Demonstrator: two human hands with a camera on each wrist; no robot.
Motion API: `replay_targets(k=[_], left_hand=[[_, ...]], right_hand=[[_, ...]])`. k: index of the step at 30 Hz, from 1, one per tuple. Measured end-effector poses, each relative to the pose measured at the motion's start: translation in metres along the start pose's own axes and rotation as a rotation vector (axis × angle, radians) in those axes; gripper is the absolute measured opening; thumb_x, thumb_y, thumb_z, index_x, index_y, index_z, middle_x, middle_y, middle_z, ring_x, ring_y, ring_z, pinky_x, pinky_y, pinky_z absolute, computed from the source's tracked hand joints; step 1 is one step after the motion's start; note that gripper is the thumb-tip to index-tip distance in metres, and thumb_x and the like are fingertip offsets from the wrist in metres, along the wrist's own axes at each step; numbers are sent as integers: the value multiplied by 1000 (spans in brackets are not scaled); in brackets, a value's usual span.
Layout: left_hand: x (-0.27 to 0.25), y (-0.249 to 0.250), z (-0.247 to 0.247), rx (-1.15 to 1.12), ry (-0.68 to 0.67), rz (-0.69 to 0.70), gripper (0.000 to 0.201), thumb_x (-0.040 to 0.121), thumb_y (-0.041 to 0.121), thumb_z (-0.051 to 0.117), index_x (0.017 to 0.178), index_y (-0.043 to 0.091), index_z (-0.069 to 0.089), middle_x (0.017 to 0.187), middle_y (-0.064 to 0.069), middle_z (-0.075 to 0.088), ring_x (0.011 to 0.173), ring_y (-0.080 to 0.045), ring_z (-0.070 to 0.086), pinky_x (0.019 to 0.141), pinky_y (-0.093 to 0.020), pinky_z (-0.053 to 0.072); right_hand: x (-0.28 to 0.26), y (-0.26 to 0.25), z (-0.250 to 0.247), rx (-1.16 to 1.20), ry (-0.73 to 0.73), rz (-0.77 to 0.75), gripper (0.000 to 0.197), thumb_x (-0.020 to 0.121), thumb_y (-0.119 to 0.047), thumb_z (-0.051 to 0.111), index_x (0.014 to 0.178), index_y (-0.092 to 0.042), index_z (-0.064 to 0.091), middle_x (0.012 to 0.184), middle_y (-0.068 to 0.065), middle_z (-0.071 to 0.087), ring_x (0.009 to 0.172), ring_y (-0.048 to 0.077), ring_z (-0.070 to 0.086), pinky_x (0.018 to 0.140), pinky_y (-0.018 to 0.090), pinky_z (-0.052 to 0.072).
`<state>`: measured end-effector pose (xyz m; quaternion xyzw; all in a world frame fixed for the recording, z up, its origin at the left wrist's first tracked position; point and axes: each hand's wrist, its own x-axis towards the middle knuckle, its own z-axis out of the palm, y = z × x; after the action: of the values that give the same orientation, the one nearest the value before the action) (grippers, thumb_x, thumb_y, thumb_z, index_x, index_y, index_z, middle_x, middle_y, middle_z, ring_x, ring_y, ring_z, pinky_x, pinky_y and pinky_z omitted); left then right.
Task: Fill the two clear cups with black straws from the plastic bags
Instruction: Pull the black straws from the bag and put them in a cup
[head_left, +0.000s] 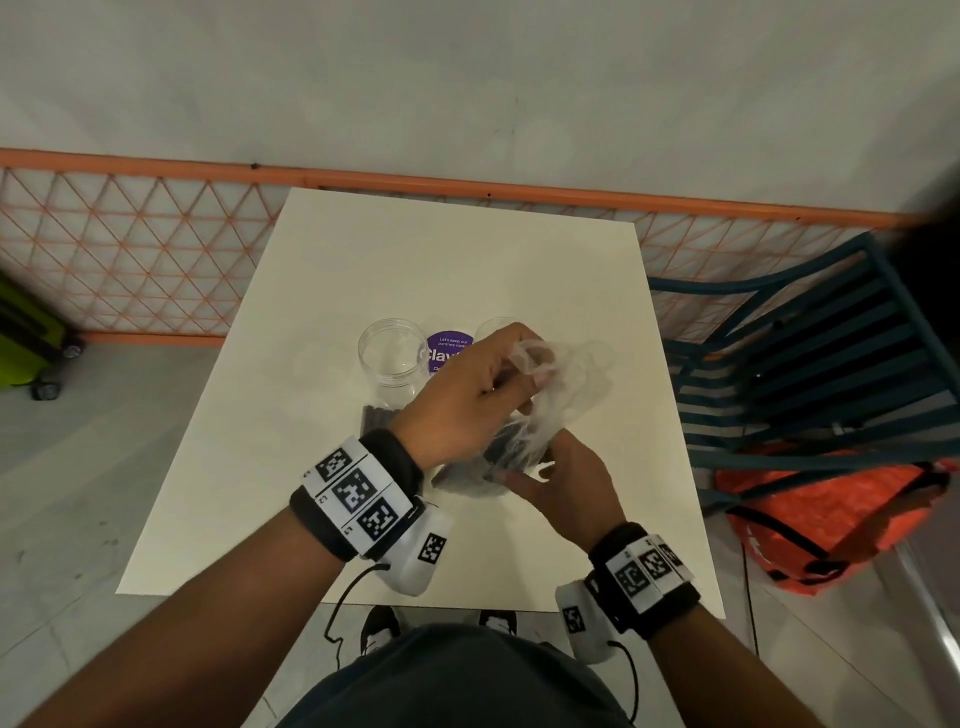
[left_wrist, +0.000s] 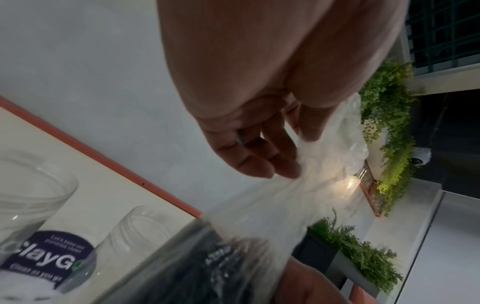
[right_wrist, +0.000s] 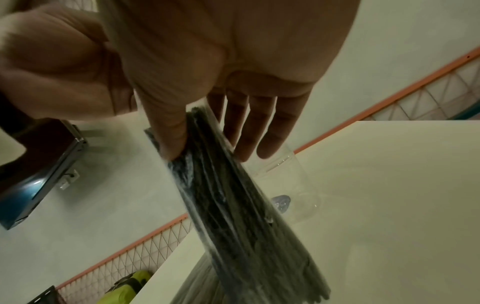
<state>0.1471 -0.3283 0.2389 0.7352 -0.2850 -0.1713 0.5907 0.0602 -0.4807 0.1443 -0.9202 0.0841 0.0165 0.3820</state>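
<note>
Above the white table (head_left: 322, 291), both hands hold a clear plastic bag (head_left: 561, 395) of black straws (right_wrist: 233, 216). My left hand (head_left: 519, 374) pinches the bag's loose top. In the left wrist view the left hand (left_wrist: 291, 156) grips the crumpled film of the bag (left_wrist: 259, 222). My right hand (head_left: 540, 473) grips the straw end lower down, and in the right wrist view the right hand (right_wrist: 205, 152) has its thumb and fingers on either side of it. One clear cup (head_left: 392, 358) stands empty. The other cup (head_left: 493, 327) is mostly hidden behind my left hand. Another dark straw bundle (head_left: 376, 418) lies by the left cup.
A purple round sticker (head_left: 447, 348) lies on the table between the cups. A blue slatted chair (head_left: 805, 353) and an orange bag (head_left: 841, 514) stand at the right. An orange mesh fence (head_left: 156, 260) runs behind the table. A green suitcase (head_left: 26, 338) stands at the far left.
</note>
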Motion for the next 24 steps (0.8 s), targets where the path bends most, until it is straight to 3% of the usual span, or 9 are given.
replay_targets(k=[4,7,10,12,15,18,20,22,24], left_hand=[[-10,-11,0,-85,75,-36,28,100,22,51,94,48,58,87,15,65,80,-13,66,72,-33,51],[-16,-14,0,-97,114,-35,23,97,37,51,119,40,57,113,16,65,103,-16,64,88,-33,51],[-27,-30,-3,-53,99,-131,64,85,56,60,143,44,37,146,12,50,132,-9,49,106,-34,41],[-36,-48,-3,0,19,-242,87,76,57,72,148,51,24,155,6,41,139,-11,42,112,-37,37],[-46,-74,9,122,-53,-354,89,74,48,81,148,41,31,149,3,51,132,-13,52,112,-42,43],[-49,-89,20,131,75,-328,48,80,32,80,123,24,60,117,5,72,107,-9,67,98,-36,55],[-50,-95,23,99,138,-322,32,78,26,82,106,26,67,100,12,74,95,-3,69,89,-26,57],[-52,-102,26,83,153,-316,37,74,24,86,104,33,68,98,17,73,94,0,69,88,-18,54],[-52,-110,31,67,148,-316,52,72,26,87,120,29,67,109,13,73,103,-3,68,95,-20,54]], right_hand=[[1,4,7,-41,-4,10,43,79,-45,72,116,-31,55,106,-14,66,81,4,62,71,35,56],[0,4,6,-42,19,4,38,79,-46,71,110,-32,55,100,-18,62,75,0,58,68,32,53],[1,5,4,-52,41,25,28,79,-44,72,95,-31,53,91,-17,60,73,6,60,64,32,51],[2,6,3,-32,53,26,30,80,-44,72,97,-25,56,93,-13,62,75,10,63,64,32,52],[5,6,4,37,27,39,38,79,-39,75,109,-22,61,99,-13,59,82,4,62,69,25,55],[5,11,7,175,-3,17,45,76,-39,79,115,-34,57,107,-15,59,90,-1,61,75,22,56],[5,17,10,228,-24,18,51,77,-35,80,121,-33,56,111,-12,61,96,0,62,79,22,57],[5,25,15,204,-33,31,49,78,-31,81,122,-26,59,111,-10,62,93,-1,62,82,21,57],[7,32,17,148,-37,33,47,80,-31,79,122,-21,61,114,-8,63,88,-2,61,81,13,54]])
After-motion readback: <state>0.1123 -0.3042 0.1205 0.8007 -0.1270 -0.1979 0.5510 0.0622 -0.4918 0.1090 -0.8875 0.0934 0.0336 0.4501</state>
